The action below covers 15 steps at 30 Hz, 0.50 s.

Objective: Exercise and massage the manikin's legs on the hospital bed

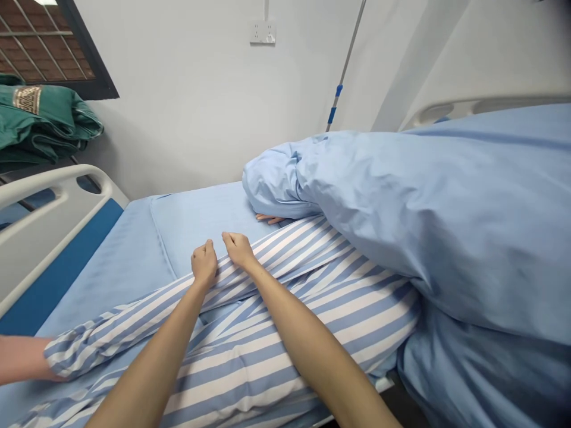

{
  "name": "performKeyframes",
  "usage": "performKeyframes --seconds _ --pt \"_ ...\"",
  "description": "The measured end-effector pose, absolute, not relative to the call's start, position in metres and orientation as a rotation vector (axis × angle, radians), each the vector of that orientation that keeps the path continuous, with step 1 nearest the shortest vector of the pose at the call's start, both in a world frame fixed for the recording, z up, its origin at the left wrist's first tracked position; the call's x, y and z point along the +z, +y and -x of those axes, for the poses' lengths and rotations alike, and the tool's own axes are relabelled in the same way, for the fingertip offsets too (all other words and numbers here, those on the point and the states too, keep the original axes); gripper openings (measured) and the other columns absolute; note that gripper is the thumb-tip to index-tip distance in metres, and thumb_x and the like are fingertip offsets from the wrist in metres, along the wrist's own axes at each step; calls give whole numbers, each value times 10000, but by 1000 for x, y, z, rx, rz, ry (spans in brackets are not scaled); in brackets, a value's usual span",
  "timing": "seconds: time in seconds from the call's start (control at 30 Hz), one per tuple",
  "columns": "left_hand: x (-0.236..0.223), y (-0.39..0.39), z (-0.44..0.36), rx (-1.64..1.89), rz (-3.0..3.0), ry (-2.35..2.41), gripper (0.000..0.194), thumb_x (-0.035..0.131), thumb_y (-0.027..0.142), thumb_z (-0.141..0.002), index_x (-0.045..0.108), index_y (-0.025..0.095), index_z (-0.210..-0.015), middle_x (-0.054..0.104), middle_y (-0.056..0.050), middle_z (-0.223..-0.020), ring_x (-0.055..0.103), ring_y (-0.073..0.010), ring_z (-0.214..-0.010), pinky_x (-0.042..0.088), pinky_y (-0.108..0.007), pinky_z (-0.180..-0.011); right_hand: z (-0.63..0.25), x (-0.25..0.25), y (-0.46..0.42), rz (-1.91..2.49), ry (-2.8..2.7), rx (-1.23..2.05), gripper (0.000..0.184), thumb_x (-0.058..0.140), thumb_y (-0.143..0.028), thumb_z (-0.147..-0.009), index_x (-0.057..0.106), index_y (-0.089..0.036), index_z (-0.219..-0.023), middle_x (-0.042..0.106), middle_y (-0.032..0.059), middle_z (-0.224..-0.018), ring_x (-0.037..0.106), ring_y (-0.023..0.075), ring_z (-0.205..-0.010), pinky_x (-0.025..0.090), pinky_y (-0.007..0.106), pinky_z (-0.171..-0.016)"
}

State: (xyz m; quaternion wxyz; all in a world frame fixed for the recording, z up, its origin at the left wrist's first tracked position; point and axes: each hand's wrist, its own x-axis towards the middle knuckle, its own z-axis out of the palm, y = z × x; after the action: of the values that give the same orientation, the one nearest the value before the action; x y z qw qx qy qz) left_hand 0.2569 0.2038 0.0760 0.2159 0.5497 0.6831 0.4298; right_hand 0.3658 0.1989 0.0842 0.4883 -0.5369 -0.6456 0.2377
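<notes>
Both of my arms reach across a pair of blue-and-white striped trousers (250,368) on a figure lying on the bed. My left hand (204,261) is closed in a fist at the far striped leg (151,312). Close to its right, my right hand (238,249) also makes a fist, over the same leg toward the thigh. No object shows in either hand, and the cloth around them is not visibly pulled up. A bare ankle (27,359) comes out of the trouser cuff at the left. Fingers of the figure's hand (269,219) peek from under the quilt.
A light blue quilt (401,190) is bunched over the figure's upper part at the right. Left stands the bed's end board (66,220), beyond it folded green cloth (49,122) below a barred window. A pole (345,65) and a socket (263,32) are at the wall.
</notes>
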Motion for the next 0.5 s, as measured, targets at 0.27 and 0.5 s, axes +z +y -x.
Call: performKeyframes --seconds 0.27,0.5 --pt "75 208 -297 1310 -1422 1853 432 298 457 -794 438 193 -483 451 -2 -478 392 -119 -495 289 -250 -491 -369 82 202 1237 -1424 659 441 305 -431 -866 432 -178 -527 422 -39 -500 381 89 -516 280 207 -499" --pt "67 198 -295 1302 -1615 1840 465 253 463 -822 458 186 -509 503 -14 -528 393 -115 -512 259 -251 -505 -369 89 203 1315 -1490 655 428 326 -404 -864 497 -178 -544 472 -18 -517 411 102 -542 277 210 -504"
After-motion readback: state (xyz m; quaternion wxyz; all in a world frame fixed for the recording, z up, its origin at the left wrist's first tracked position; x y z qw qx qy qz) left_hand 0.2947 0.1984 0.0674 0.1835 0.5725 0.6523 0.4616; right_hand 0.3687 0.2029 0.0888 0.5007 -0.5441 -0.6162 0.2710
